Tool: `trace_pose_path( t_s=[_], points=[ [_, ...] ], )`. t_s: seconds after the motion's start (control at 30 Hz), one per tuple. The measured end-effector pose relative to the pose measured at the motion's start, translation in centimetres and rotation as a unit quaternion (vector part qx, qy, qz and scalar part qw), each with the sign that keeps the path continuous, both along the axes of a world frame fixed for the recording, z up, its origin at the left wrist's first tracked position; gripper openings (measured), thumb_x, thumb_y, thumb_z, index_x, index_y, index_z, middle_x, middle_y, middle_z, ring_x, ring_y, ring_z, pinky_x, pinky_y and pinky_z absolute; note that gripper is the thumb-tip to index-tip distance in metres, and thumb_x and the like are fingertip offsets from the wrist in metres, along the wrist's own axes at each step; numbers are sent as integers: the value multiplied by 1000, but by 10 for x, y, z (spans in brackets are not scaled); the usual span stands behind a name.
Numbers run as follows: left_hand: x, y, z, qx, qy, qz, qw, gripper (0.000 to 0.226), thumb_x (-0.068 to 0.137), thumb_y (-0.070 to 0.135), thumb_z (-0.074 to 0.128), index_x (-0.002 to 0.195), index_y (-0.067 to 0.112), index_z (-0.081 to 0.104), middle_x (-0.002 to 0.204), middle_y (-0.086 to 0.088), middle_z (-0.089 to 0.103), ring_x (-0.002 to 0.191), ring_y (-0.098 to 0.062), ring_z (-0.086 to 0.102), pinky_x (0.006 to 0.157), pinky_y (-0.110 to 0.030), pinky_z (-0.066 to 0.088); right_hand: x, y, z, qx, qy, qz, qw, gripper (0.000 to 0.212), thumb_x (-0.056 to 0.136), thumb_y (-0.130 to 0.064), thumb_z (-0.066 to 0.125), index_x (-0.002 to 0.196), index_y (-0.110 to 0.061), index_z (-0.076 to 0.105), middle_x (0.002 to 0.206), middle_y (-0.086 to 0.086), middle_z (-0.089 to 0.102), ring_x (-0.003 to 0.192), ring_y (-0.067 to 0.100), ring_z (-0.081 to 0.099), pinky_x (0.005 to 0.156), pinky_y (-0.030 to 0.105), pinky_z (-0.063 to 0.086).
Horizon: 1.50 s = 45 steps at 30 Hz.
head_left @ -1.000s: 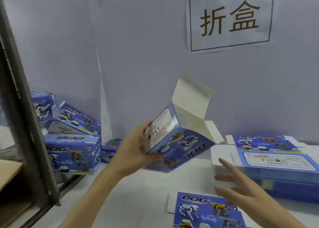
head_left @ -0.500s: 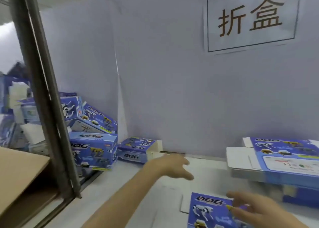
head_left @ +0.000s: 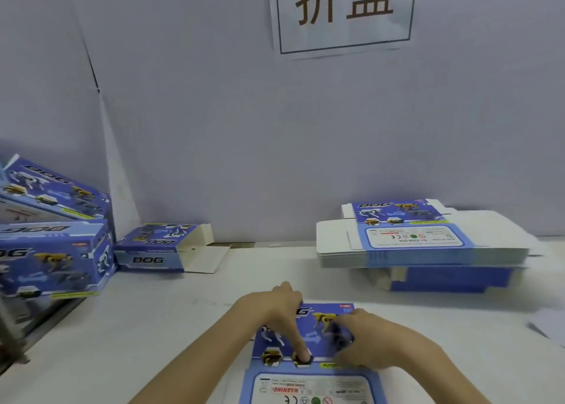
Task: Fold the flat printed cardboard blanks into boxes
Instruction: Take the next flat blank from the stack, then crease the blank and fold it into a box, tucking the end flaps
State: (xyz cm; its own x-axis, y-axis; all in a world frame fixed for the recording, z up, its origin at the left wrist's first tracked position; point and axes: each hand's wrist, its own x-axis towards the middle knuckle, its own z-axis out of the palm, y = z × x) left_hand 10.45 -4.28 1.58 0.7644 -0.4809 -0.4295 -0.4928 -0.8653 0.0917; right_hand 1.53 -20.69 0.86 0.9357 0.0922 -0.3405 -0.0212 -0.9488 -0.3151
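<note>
A flat blue printed "DOG" blank (head_left: pixel 308 385) lies on the white table right in front of me. My left hand (head_left: pixel 275 312) holds its far left part, fingers curled over the far edge and thumb pressed on the printed face. My right hand (head_left: pixel 373 339) grips the blank's right side with bent fingers. A stack of flat blanks (head_left: pixel 422 244) sits at the back right. A folded box (head_left: pixel 156 247) with one end flap open lies at the back left against the wall.
Several folded boxes (head_left: pixel 52 250) are piled at the far left, by the table's left edge. A grey wall with a paper sign (head_left: pixel 342 12) closes off the back. White table surface (head_left: pixel 171 327) shows between the pile and my hands.
The half-folded box my left hand held a second ago now lies at the back left. Both hands have come down onto the flat blank in front of me. My view has tilted down.
</note>
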Motion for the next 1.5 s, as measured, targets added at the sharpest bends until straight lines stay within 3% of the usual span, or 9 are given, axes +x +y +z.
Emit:
trace_pose_path(
  t_s=[0.3,0.4,0.63,0.77,0.9,1.0,1.1,1.2,1.5],
  points=[
    [-2,4,7,-56,-75,31,995,73,58,53,86,105,22,40,103,5,52,87,-14,52,69,-28,44,-13,5,16,10,-70,-2,998,40,89,-39,59,126,-27,52,129,3,41,114,22,50,91,29,43],
    [2,29,43,-210,-8,55,976,43,71,41,82,96,23,51,98,7,67,81,-10,63,65,-21,47,-22,1,43,53,-196,-28,979,45,93,-41,56,136,-30,47,139,-6,44,123,15,47,97,28,41],
    [-14,77,105,-637,-98,113,756,12,82,20,70,93,23,66,77,7,74,67,-2,69,54,-12,50,-37,-7,79,178,-555,-134,801,55,92,-22,57,144,-25,37,146,-7,38,134,8,31,100,5,21],
    [-37,46,96,-748,-122,113,642,12,84,29,61,96,28,62,83,7,75,70,-9,71,52,-19,54,-37,-3,76,295,-498,-174,797,74,95,-24,55,151,-36,9,153,-11,27,136,0,28,104,21,37],
    [-57,20,84,-787,-131,101,594,16,84,36,57,98,39,63,92,12,74,82,-10,73,53,-20,55,-35,-10,83,507,-441,-192,715,61,99,-16,46,150,-37,19,124,-22,53,101,-7,61,59,16,55],
    [-64,11,78,-790,-129,73,594,30,88,37,51,114,47,60,105,13,72,96,-8,69,62,-20,57,-38,-27,91,574,-424,-205,670,45,99,-12,45,140,-31,42,112,-14,64,85,-8,65,50,13,51],
    [-66,6,72,-768,-137,71,621,53,89,41,50,141,35,43,125,10,63,114,-12,62,82,-31,58,-38,-30,91,577,-413,-188,679,37,95,-6,48,119,-35,57,100,-16,70,85,-1,67,49,16,52],
    [-62,4,63,-763,-139,85,625,53,89,38,48,142,33,42,122,10,65,112,-11,63,78,-25,58,-36,-25,87,567,-422,-178,685,40,93,-5,53,123,-32,54,94,-21,68,83,-4,67,50,15,51],
    [-58,4,56,-754,-124,111,636,62,83,53,37,143,37,37,131,6,59,116,-12,60,91,-42,55,-34,-12,81,535,-421,-185,709,62,66,-57,62,126,-44,51,109,-21,66,99,9,65,68,30,58]
  ],
)
